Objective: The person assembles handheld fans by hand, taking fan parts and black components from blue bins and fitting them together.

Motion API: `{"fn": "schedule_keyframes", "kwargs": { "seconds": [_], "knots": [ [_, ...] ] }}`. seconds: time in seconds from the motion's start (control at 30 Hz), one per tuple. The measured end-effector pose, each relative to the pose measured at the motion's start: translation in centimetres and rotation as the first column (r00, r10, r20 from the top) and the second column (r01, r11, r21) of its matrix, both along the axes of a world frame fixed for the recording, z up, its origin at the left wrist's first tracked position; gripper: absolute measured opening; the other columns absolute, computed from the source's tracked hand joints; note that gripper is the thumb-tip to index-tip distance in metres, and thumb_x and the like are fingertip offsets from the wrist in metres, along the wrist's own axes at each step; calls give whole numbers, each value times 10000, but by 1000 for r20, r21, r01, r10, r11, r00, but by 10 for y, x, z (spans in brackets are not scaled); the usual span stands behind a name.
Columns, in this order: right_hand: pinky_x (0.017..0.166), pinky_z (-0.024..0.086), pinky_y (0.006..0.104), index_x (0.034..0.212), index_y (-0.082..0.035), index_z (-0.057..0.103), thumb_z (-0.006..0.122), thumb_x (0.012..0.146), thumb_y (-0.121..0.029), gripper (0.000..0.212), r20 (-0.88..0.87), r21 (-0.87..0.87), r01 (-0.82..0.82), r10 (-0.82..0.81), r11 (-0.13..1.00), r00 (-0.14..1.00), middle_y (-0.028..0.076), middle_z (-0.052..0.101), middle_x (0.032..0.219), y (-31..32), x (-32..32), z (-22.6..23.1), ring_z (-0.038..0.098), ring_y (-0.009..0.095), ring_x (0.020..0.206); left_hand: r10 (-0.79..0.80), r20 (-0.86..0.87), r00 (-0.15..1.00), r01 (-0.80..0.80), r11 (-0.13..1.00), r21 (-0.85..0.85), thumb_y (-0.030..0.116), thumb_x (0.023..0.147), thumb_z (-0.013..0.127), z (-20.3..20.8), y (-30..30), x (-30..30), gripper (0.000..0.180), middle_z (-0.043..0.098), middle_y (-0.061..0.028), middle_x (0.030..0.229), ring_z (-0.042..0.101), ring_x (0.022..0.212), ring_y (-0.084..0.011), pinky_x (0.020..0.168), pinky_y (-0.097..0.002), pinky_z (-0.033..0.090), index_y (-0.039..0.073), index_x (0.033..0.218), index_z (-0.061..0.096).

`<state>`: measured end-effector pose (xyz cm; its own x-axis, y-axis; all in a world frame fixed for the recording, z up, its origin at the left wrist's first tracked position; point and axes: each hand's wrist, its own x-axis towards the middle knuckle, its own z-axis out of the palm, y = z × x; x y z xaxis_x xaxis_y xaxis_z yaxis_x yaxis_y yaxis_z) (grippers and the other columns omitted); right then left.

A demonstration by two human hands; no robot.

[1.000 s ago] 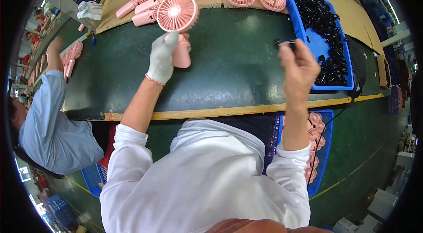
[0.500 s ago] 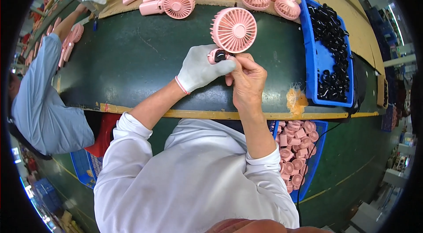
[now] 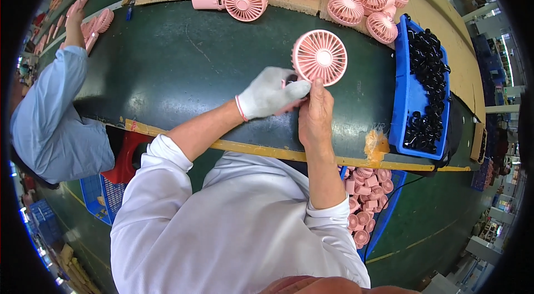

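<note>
A pink handheld fan [image 3: 321,58] is held above the green tabletop, its round slotted head up and facing me. My left hand [image 3: 266,94], in a white glove, is closed around its handle, which is mostly hidden. A small black part [image 3: 291,78] shows at the handle, between the glove and the fan head. With bare fingers, my right hand [image 3: 316,113] grips the fan just below the head, thumb on the front.
A blue tray [image 3: 414,91] of small black parts stands on the right. Several pink fans [image 3: 246,3] lie on cardboard [image 3: 300,2] at the back. Below the table edge is a blue crate [image 3: 384,224] with more fans. Another person in a blue sleeve [image 3: 67,80] sits at left.
The fan has turned, its face rounder to view, and sits slightly right and lower in the picture. My right thumb moved up against the head's base. The black part is less visible.
</note>
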<state>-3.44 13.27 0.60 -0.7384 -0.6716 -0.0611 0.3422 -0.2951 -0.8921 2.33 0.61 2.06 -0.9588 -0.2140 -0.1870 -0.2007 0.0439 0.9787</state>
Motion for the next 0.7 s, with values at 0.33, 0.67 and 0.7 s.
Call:
{"fn": "schedule_keyframes", "kwargs": {
  "seconds": [0.33,0.67,0.7],
  "knots": [
    [761,509,278,1091,47,590,794,691,-115,477,-549,183,431,-271,884,791,85,671,966,26,-5,14,633,142,849,49,-192,980,-29,994,104,420,998,315,-20,36,-4,501,612,-112,701,611,621,-209,572,-333,499,-1,925,576],
    [645,531,424,778,2,663,759,672,-213,257,-886,461,842,201,282,417,160,621,795,102,-71,46,652,350,746,75,-435,897,-426,-107,-898,440,740,734,20,-156,-19,587,606,-161,1148,548,1108,-306,945,-385,431,27,1133,593],
    [640,531,422,787,-2,659,769,678,-231,276,-889,442,872,234,210,394,156,624,799,106,-75,43,653,342,735,74,-374,925,-361,-148,-921,469,751,710,24,-164,-23,597,618,-174,1080,567,1056,-319,911,-400,445,13,1117,591]
  ]
}}
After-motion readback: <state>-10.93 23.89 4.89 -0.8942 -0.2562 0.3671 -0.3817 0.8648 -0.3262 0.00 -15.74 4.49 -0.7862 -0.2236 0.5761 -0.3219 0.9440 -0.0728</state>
